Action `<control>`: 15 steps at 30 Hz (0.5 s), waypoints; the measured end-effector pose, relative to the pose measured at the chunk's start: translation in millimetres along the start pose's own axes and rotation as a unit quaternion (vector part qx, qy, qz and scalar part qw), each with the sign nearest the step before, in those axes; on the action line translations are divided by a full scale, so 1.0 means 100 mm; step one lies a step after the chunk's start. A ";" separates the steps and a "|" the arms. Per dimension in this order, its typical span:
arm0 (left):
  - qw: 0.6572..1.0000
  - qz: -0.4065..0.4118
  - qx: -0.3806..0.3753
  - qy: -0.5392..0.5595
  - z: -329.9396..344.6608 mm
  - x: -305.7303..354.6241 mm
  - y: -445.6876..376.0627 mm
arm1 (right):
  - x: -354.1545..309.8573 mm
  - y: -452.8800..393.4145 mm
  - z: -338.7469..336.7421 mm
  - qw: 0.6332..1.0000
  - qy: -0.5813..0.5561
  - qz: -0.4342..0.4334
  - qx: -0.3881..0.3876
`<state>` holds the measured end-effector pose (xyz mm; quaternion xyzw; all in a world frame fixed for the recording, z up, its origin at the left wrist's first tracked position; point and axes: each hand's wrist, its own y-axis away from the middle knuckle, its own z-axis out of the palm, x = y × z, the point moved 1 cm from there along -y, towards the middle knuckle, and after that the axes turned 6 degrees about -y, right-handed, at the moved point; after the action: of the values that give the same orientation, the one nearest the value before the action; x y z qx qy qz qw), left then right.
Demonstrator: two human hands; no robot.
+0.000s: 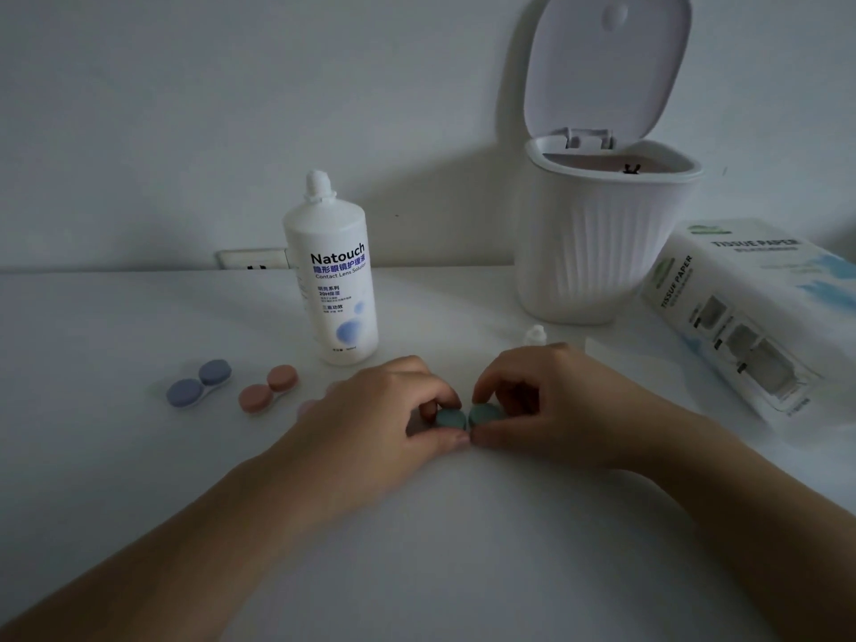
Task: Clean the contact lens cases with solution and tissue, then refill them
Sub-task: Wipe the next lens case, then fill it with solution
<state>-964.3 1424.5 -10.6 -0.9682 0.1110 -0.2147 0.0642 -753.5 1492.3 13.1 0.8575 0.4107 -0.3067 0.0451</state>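
Observation:
A teal contact lens case lies on the white table in the middle. My left hand pinches its left cap and my right hand pinches its right cap, thumbs meeting in front. A blue-capped case and a pink-capped case lie to the left. Behind the hands stands the white solution bottle with its cap off; the small white cap sits just beyond my right hand. A tissue paper pack lies at the right.
A white ribbed bin with its lid flipped up stands at the back right, against the wall. A wall socket sits behind the bottle. Part of another pink object peeks out left of my left hand.

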 end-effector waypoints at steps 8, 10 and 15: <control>0.999 0.021 -0.017 -0.018 -0.01 0.03 -0.03 | -0.03 0.01 0.06 1.000 0.001 -0.003 0.003; 0.999 0.027 -0.020 -0.017 -0.01 0.04 -0.04 | -0.05 0.02 0.06 1.000 0.009 -0.019 -0.003; 1.000 0.027 -0.013 0.002 -0.03 0.01 -0.05 | -0.07 0.04 0.05 0.999 0.020 -0.043 -0.011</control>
<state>-963.2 1428.9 -6.9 -0.9652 0.1396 -0.2136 0.0574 -756.3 1483.9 12.3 0.8444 0.4513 -0.2868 0.0333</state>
